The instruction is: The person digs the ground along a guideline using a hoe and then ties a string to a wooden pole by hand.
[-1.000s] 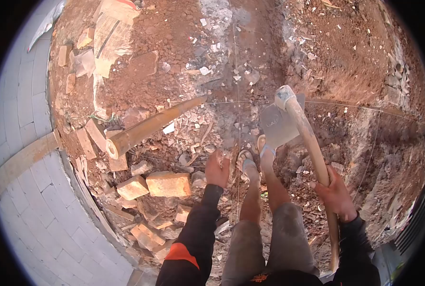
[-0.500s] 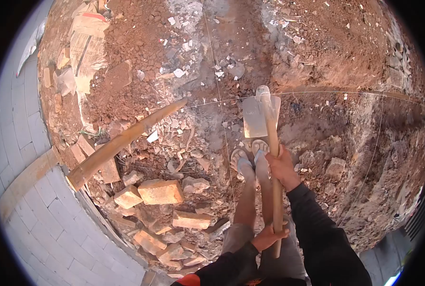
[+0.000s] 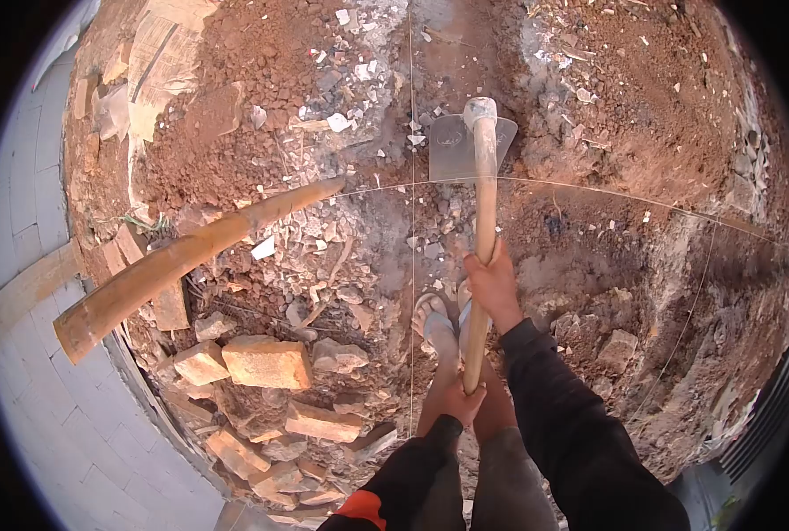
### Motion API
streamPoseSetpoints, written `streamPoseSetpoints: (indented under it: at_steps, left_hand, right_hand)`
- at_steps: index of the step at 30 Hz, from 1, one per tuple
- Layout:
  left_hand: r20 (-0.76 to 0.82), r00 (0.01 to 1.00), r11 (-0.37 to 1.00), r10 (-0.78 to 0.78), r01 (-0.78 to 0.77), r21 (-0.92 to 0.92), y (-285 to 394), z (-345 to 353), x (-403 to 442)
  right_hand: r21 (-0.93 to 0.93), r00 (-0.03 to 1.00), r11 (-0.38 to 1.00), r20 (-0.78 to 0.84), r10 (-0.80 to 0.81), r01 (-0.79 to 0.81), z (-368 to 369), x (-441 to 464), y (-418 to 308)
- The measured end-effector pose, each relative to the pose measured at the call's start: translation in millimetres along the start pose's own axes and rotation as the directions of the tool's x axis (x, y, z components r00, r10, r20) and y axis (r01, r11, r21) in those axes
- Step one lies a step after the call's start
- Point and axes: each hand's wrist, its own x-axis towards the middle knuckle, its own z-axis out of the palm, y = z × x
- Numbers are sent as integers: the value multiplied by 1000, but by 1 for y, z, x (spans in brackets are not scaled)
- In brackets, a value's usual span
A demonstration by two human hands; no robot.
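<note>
Gripping hoe handle (image 3: 486, 208); right fingers (image 3: 477, 273) wrap middle, left fingers (image 3: 471, 403) wrap lower end; blade (image 3: 450, 149) beyond.

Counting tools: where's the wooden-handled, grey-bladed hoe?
In the head view, the hoe is right of centre in the left hand and right hand, with the thick brown pole leftward.

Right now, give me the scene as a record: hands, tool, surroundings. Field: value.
left hand: around the hoe, near the end away from its blade
right hand: around the hoe, closer to the blade
blade position: beyond the crossing string in this view; soil contact unclear
post: wooden, left of the hoe
bricks: loose, lower left
</note>
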Motion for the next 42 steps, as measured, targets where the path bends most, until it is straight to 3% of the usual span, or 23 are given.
streamPoseSetpoints:
  at_steps: [3,6,8,10,12,15,17,19,21,25,26,27,31,33,35,38,42]
  left_hand:
    - [-116,990,993,82,-91,-74,-62,8,60]
    - [-190,979,986,76,-103,-133,-80,3,109]
    - [-220,967,986,129,-148,-72,-90,1,147]
    - [-241,953,982,181,-188,-5,-85,4,180]
    - [-303,923,952,236,-282,-116,-63,4,206]
    - [-350,899,940,261,-320,-119,-32,-2,230]
    - [-331,907,934,259,-322,-152,-20,-5,244]
    - [-310,912,926,267,-332,-180,-4,-12,235]
    - [-315,930,976,191,-214,-41,23,-23,212]
    - [-398,900,983,180,-146,115,54,-33,142]
    - [-346,935,995,77,-52,79,58,-37,123]
    - [-292,956,998,-25,41,49,59,-40,108]
    - [-319,948,988,21,28,150,62,-29,60]
    - [-327,944,963,-38,123,240,69,-21,32]
    - [-280,959,976,-29,87,198,78,-20,9]
    - [-197,980,987,4,28,160,85,-23,-16]
    - [-117,992,988,56,-39,148,108,-37,-36]
  right_hand:
    - [80,995,992,-23,-100,102,18,24,25]
    - [132,982,974,-72,-173,182,36,40,48]
    - [160,969,956,-76,-235,244,41,56,39]
    - [191,954,935,-86,-289,300,44,77,23]
    - [252,930,896,-59,-363,365,50,103,7]
    - [254,928,895,-39,-370,368,61,133,-14]
    - [319,861,805,-87,-501,500,71,147,-21]
    - [280,904,864,-34,-426,418,71,142,-24]
    - [235,935,910,12,-354,341,68,134,-31]
    - [123,969,962,2,-245,243,60,102,-35]
    - [75,979,977,29,-201,198,57,91,-34]
    - [80,978,975,26,-208,205,57,85,-29]
    - [156,991,984,87,-104,89,45,63,-22]
    - [157,992,987,118,-35,16,35,46,-23]
    - [67,980,996,192,45,-59,27,30,-30]
    - [51,972,998,233,22,-34,24,24,-34]
    - [130,978,986,194,82,-108,14,23,-34]
